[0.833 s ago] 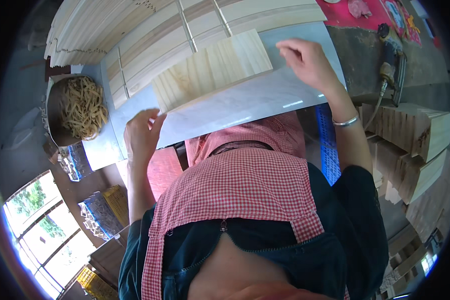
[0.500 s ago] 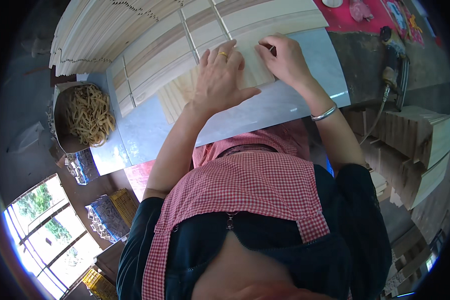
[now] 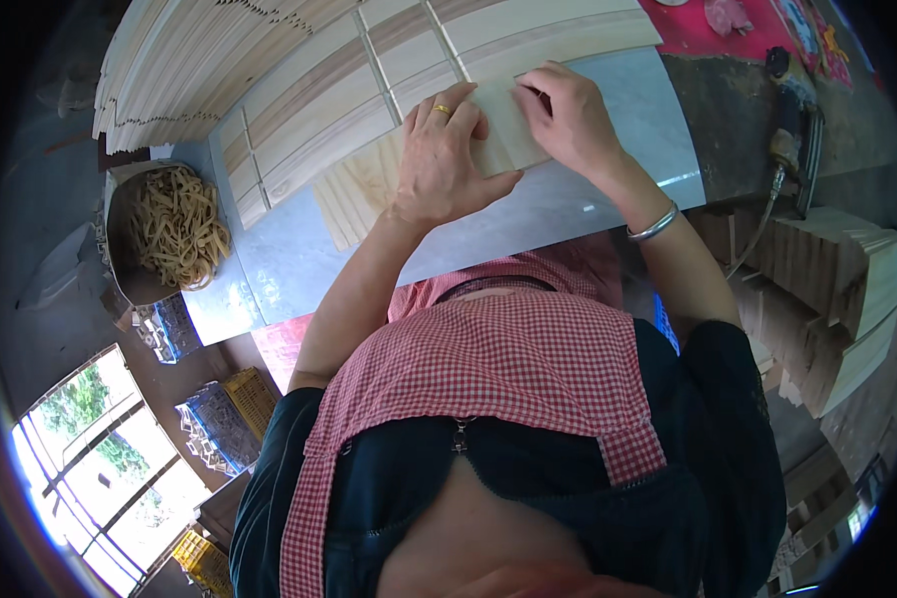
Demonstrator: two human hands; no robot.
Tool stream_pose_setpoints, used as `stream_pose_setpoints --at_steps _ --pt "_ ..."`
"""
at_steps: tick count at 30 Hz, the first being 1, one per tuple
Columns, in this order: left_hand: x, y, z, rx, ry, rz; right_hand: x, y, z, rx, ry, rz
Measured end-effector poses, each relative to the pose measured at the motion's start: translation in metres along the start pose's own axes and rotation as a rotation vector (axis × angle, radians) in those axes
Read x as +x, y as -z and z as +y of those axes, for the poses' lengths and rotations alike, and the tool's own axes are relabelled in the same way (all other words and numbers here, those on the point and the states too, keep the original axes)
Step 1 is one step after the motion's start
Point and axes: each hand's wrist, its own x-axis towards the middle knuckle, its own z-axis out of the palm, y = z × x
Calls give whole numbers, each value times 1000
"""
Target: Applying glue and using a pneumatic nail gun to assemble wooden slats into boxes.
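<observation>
A pale, thin wooden board (image 3: 357, 194) lies near the front of the blue-grey tabletop (image 3: 304, 261). My left hand (image 3: 439, 159) rests on it, thumb stretched to the right and fingers a little bent. Over the board's right end, my right hand (image 3: 568, 115) is closed, thumb and curled fingers together; whatever they pinch is hidden. Just beyond lie wider wooden panels (image 3: 319, 100) crossed by light narrow strips (image 3: 377, 70).
Stacked thin wooden slats (image 3: 184, 70) rise at the far left. A bin of tan loops (image 3: 177, 224) stands at the table's left. To the right are a hand-held tool with a hose (image 3: 787, 110) and piled boards (image 3: 817, 269). Crates (image 3: 249, 399) sit lower left.
Both hands stay on the board in nearly the same pose. The right hand has shifted very slightly to the right and up; the whole view has moved a little.
</observation>
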Motion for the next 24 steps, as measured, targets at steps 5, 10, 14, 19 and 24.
stream_pose_setpoints --at_steps 5,10,14,19,24 --pt "-19 4 9 24 20 18 -11 2 12 279 -174 -212" --pt "-28 6 12 42 40 24 -6 -6 15 237 -217 -354" --pt "-25 4 9 48 32 12 9 -14 25 91 -149 -336" --pt "-29 0 6 47 48 33 -10 -10 19 183 -190 -394" --pt "-28 0 3 56 19 51 -34 28 -3 494 -601 -670"
